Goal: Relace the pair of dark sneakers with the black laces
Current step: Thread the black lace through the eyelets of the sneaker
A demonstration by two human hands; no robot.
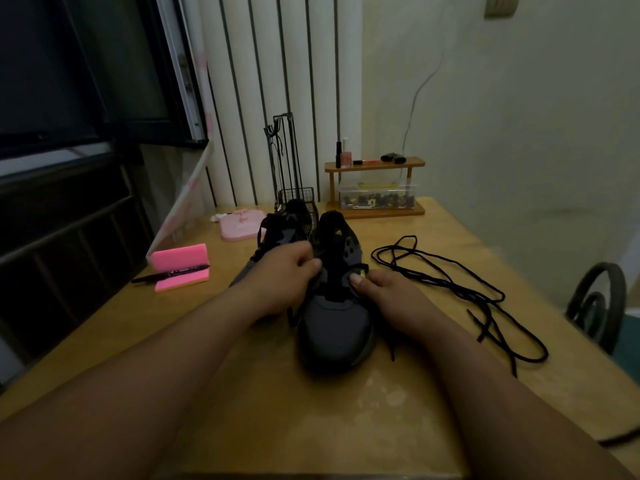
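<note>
Head view: a person's two hands work at the near sneaker (334, 327), which stands toe toward the camera on the desk (311, 417). The left hand (294, 273), fingers curled, pinches at its lacing area; the right hand (384, 289) grips its other side, thumb pressed by the eyelets. The second sneaker (277, 233) stands just beyond the left hand. A loose black lace (450, 285) sprawls right of the right hand; a black marker (169, 273) rests on a pink block (181, 258) left of the left hand
</note>
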